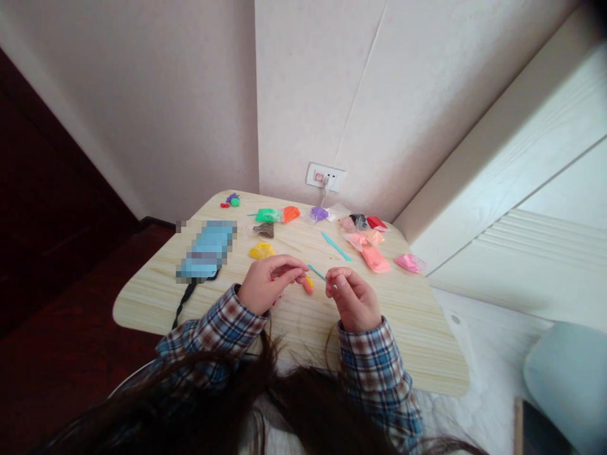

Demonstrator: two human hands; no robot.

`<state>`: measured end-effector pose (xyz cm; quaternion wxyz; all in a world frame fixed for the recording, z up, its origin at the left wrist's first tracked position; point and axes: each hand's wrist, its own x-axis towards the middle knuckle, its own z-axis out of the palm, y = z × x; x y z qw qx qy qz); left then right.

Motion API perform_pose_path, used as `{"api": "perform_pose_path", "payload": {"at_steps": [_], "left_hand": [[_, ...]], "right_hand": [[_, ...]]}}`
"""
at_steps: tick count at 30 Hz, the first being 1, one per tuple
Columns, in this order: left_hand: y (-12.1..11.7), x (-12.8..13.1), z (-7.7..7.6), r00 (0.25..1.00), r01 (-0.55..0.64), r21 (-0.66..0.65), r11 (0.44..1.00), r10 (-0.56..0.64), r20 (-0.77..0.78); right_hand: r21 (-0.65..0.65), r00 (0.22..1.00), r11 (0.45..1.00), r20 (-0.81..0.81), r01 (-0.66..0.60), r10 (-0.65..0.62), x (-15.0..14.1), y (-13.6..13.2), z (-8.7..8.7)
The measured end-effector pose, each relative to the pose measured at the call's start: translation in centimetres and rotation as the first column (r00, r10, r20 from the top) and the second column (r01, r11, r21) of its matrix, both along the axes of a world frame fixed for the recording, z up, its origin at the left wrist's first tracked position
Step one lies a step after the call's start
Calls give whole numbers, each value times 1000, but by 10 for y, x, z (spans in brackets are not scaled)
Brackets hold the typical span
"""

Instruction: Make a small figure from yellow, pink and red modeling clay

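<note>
My right hand (353,300) is closed, with thumb and fingers pinched on a thin teal modelling tool (317,272) whose tip points left. My left hand (272,284) faces it, thumb and fingertips drawn together; whatever they pinch, if anything, is too small to make out. Right by the left fingertips is a small orange and yellow clay piece (308,285); whether it is touched or lies on the table I cannot tell. Bits of red clay (274,301) show partly behind the left hand. Beyond the hands lies a second teal tool, a flat clay knife (336,246).
Bags of coloured clay line the table's far side: yellow (262,251), green (268,215), purple (319,213), coral (375,259) and pink (410,263). A blurred blue-screened device (208,249) with a black cord lies left. Small clay shapes (234,201) sit at the far left corner.
</note>
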<state>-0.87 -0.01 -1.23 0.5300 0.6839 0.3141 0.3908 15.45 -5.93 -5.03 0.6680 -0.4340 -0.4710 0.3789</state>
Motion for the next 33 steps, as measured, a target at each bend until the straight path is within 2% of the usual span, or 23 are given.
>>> {"api": "perform_pose_path", "payload": {"at_steps": [5, 13, 16, 20, 26, 30, 33], "left_hand": [[-2, 2, 5, 998, 27, -71, 997, -23, 55], [-2, 2, 3, 999, -6, -62, 998, 8, 40], [-2, 2, 2, 1000, 8, 6, 1000, -8, -21], [-2, 2, 1, 991, -1, 163, 987, 22, -130], [-3, 2, -1, 992, 7, 160, 987, 14, -125], [-1, 1, -3, 984, -13, 216, 976, 51, -170], [-1, 1, -4, 981, -11, 245, 970, 58, -185]], "right_hand": [[-21, 995, 999, -95, 36, -38, -4, 0, 4], [-52, 996, 995, -11, 88, -89, -7, -5, 6], [-75, 986, 986, 86, 149, -143, -8, -6, 6], [-105, 948, 969, 253, 225, -193, -10, -6, 5], [-60, 815, 933, 510, 354, -276, -14, -7, 4], [-25, 749, 930, 601, 367, -279, -13, -5, 0], [-13, 727, 932, 629, 363, -275, -12, -5, -2]]}}
